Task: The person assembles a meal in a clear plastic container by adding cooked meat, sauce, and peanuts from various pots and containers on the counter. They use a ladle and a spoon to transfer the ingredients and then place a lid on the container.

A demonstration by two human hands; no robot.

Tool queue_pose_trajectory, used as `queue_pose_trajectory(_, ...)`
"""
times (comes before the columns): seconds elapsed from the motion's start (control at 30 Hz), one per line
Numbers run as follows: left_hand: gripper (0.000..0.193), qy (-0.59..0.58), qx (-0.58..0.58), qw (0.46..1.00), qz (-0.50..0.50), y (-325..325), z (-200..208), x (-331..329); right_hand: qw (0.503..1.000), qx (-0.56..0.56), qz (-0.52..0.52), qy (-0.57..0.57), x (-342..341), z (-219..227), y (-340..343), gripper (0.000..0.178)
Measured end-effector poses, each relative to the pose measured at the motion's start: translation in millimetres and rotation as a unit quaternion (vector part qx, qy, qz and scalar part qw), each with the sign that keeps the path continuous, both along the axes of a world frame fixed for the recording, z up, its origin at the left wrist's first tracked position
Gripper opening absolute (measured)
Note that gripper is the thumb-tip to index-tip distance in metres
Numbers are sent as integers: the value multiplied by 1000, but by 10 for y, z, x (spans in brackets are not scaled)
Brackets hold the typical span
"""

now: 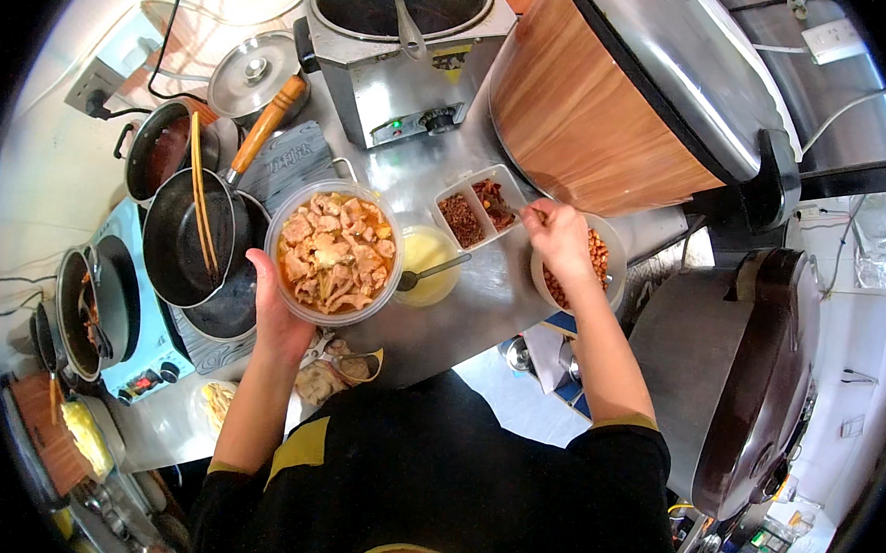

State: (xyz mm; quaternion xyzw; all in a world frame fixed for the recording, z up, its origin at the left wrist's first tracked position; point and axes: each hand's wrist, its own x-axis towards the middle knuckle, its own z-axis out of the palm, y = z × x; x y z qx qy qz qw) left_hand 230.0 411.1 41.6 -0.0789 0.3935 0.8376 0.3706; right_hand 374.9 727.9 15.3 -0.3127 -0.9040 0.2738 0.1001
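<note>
My left hand (281, 316) supports a round clear plastic bowl (400, 264) from its near left side, with the thumb along the rim. Pieces of cooked meat in reddish-brown sauce (334, 253) fill it. My right hand (563, 245) is over a white bowl (620, 248) of peanuts (598, 257); its fingers are pinched together, and I cannot make out what is between them. Between the hands stand a divided white container (478, 214), with dark red flakes and dried chili in its compartments, and a pale yellow tub (427, 244) with a dark-ended spoon (441, 271) across it.
Behind stand a metal cooker (412, 105) with a ladle and a large wood-patterned rice cooker (592, 104). At left, a black pan (189, 248) holds chopsticks (204, 204) beside a light-blue stove (151, 311). A cloth (325, 379) lies near the counter's front edge. A big brown-lidded cooker (748, 383) stands right.
</note>
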Motion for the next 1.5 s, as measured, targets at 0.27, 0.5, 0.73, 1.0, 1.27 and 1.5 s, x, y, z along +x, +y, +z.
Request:
queue_pose_trajectory(0.27,80,12,17,999,-37,229,-194,-44,903,-399,-125,94,163,45,247,17)
queue_pose_trajectory(0.5,81,-3,-14,995,-98,496,-208,27,888,-443,-53,114,193,802,-111,16)
queue_pose_trajectory(0.73,83,29,9,992,-124,641,-212,71,975,25,127,178,45,1029,-763,10)
queue_pose_trajectory(1.0,84,2,0,999,-33,260,-153,-73,971,187,97,115,34,449,-499,6)
queue_pose_trajectory(1.27,80,36,32,999,16,-5,-35,-138,997,42,42,59,-53,-48,-474,14)
queue_pose_trajectory(1.5,81,30,12,999,14,-24,-69,-145,968,-217,-104,72,64,-71,-230,17)
